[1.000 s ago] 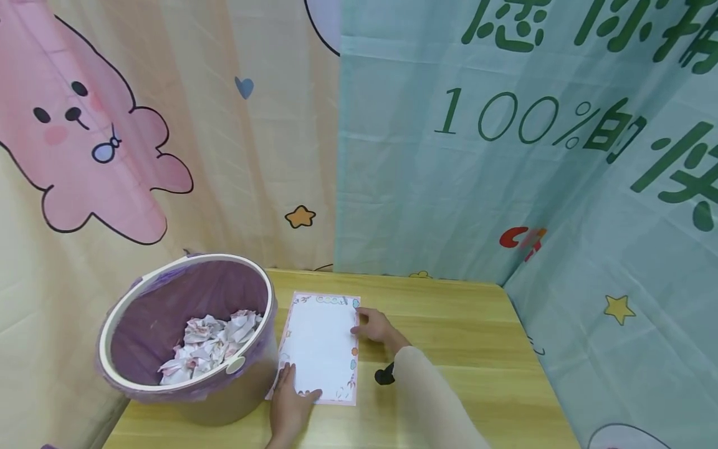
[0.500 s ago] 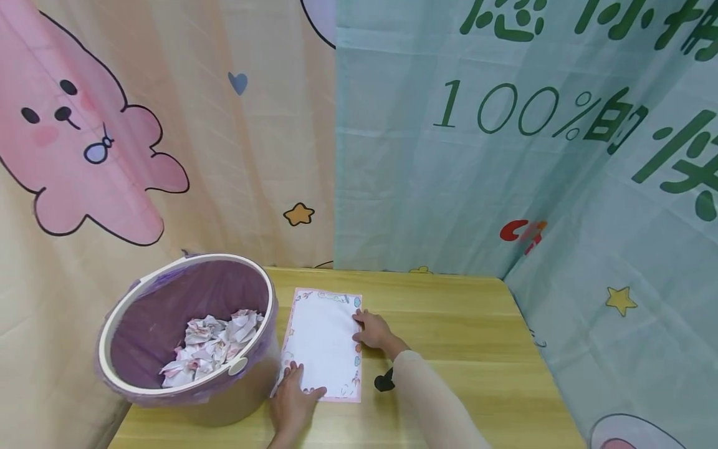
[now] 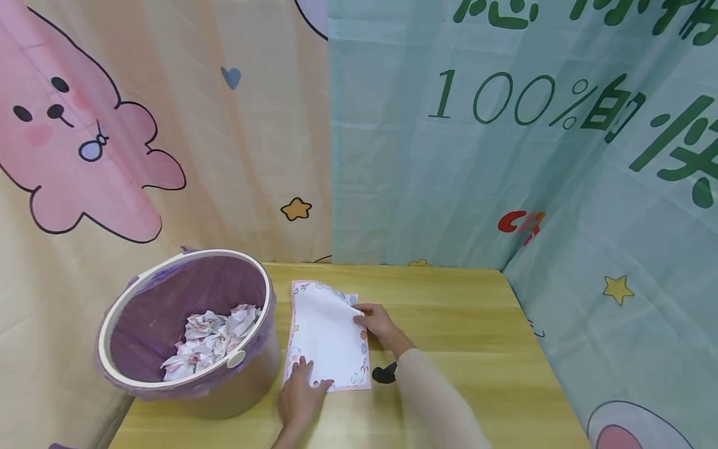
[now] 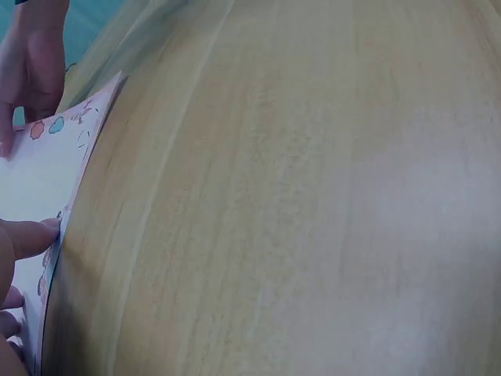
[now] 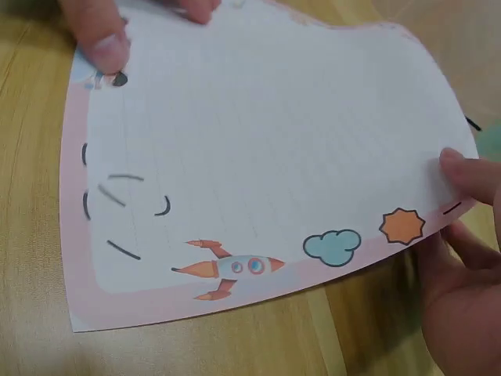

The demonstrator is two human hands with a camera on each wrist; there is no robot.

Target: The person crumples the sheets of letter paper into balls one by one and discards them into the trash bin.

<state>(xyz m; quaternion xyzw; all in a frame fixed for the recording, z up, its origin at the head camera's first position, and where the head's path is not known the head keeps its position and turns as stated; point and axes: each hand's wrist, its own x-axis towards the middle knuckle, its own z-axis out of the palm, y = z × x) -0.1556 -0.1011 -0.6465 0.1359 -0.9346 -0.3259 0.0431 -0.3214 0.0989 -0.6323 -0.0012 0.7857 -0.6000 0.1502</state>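
Note:
A sheet of paper with a pink printed border lies on the wooden table, its right side raised and its upper part bowed. My right hand pinches the right edge, thumb above and fingers beneath, as the right wrist view shows of the right hand. At the lower left of the sheet, my left hand rests with spread fingers on the paper. Its thumb lies on the printed border near the lower edge. A rocket, a cloud and an orange star shape are printed along the border in the right wrist view.
Left of the paper stands a bin with a purple liner, holding crumpled papers. A small black object shows beside the right sleeve. Printed curtains hang behind and beside the table.
The sheet's right side has come up off the table and its top has bowed. Both hands and the paper have shifted slightly right within the head view, and the right hand grips the edge.

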